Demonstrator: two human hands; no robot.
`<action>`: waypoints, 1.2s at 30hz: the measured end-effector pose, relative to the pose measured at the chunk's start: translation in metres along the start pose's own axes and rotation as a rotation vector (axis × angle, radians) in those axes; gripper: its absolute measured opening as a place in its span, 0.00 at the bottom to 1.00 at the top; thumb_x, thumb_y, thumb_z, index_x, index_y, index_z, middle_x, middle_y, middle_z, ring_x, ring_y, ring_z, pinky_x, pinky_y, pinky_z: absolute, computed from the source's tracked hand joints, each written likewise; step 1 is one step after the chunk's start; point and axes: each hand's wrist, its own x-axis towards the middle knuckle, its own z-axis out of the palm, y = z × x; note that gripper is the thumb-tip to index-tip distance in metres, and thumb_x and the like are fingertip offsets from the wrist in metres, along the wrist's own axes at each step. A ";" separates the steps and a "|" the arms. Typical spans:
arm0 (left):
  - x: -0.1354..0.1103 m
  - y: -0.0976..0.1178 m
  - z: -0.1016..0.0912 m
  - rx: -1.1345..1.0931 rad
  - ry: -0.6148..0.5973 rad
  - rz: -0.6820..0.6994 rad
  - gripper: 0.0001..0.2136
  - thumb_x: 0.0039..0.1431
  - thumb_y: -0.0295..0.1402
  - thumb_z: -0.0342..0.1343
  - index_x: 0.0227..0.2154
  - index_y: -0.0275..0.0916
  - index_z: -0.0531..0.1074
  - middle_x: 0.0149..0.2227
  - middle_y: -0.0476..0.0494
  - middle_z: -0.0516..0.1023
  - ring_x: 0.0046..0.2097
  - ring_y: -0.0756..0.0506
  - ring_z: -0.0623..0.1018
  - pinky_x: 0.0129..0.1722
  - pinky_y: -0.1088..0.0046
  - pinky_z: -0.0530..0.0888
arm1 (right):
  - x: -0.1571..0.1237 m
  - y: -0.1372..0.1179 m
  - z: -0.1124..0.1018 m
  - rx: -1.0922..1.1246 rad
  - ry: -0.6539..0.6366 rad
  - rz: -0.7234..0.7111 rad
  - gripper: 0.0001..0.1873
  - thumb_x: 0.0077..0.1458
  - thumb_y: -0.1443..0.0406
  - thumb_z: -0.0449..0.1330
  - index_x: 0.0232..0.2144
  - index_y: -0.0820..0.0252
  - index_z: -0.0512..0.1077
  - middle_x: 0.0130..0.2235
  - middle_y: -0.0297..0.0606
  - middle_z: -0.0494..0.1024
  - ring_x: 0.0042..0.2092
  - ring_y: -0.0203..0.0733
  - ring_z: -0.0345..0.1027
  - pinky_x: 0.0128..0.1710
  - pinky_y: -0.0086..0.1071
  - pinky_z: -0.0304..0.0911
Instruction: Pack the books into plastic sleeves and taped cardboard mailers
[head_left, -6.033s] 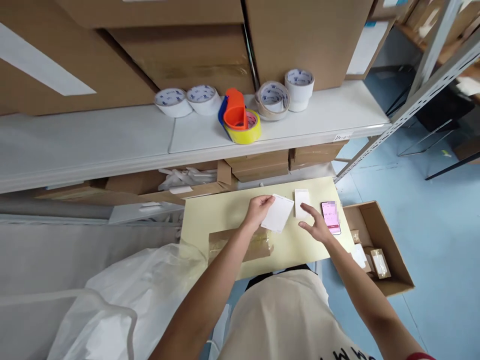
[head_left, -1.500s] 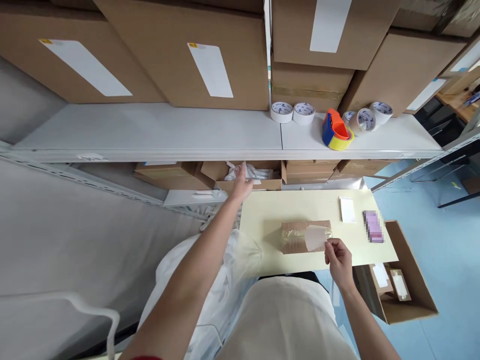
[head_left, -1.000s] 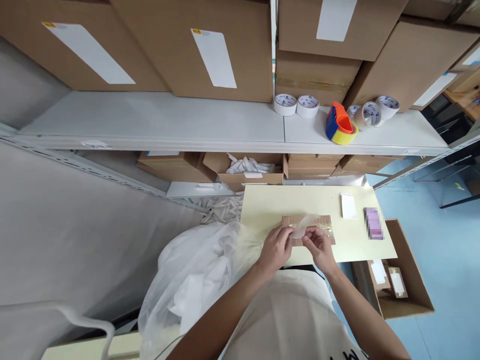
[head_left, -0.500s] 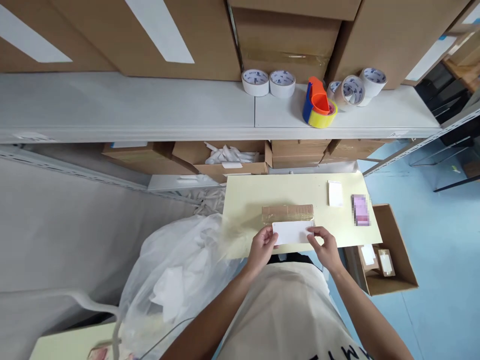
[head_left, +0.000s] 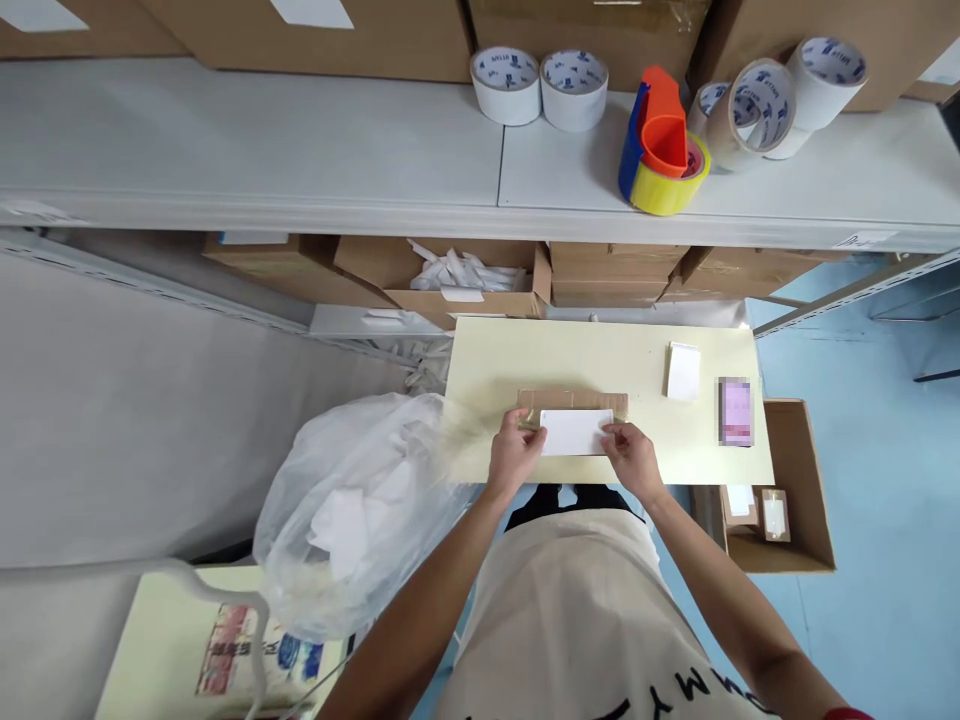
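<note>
A blank white label (head_left: pixel 576 432), which looks like paper, lies level over the near part of a taped brown cardboard box (head_left: pixel 574 399) on the pale yellow table (head_left: pixel 495 350). My left hand (head_left: pixel 515 457) pinches the label's left edge, its fingers beside the box's left end. At the right edge, my right hand (head_left: pixel 631 461) holds the label between thumb and fingers. Whether the label is pressed onto the box or just above it, I cannot tell. Farther right on the table are a small white stack of labels (head_left: pixel 683 371) and a purple, blurred-out item (head_left: pixel 736 412).
An open carton (head_left: pixel 814 500) with small boxes stands right of the table. A large clear plastic bag (head_left: pixel 352 500) bulges at the left. Above the table's far side runs a grey shelf (head_left: pixel 337 150) with tape rolls (head_left: pixel 507 85) and an orange-and-blue tape dispenser (head_left: pixel 661 140).
Both hands have brought the label forward and down over the box, covering more of its near part. The camera view has shifted, so the shelf appears higher and nearer.
</note>
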 end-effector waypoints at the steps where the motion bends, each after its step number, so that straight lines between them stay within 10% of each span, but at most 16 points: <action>1: 0.001 0.002 0.000 0.019 0.001 0.000 0.20 0.53 0.37 0.55 0.49 0.38 0.65 0.22 0.52 0.78 0.30 0.44 0.80 0.35 0.69 0.73 | 0.003 0.001 0.001 -0.023 -0.006 -0.007 0.15 0.51 0.56 0.56 0.36 0.58 0.76 0.28 0.37 0.74 0.27 0.40 0.65 0.32 0.36 0.65; 29: 0.008 0.042 -0.022 0.851 -0.039 0.087 0.20 0.60 0.41 0.53 0.51 0.34 0.65 0.37 0.31 0.80 0.42 0.35 0.80 0.39 0.62 0.73 | 0.002 -0.020 -0.007 -0.694 -0.231 -0.129 0.15 0.60 0.60 0.57 0.49 0.49 0.74 0.38 0.41 0.80 0.40 0.49 0.75 0.40 0.40 0.64; 36: 0.000 0.009 -0.006 0.732 -0.147 0.772 0.22 0.59 0.38 0.54 0.55 0.38 0.68 0.60 0.33 0.69 0.62 0.36 0.68 0.60 0.56 0.64 | 0.011 -0.008 -0.001 -0.720 -0.264 -0.534 0.31 0.58 0.55 0.59 0.60 0.63 0.64 0.63 0.53 0.64 0.63 0.56 0.58 0.61 0.49 0.53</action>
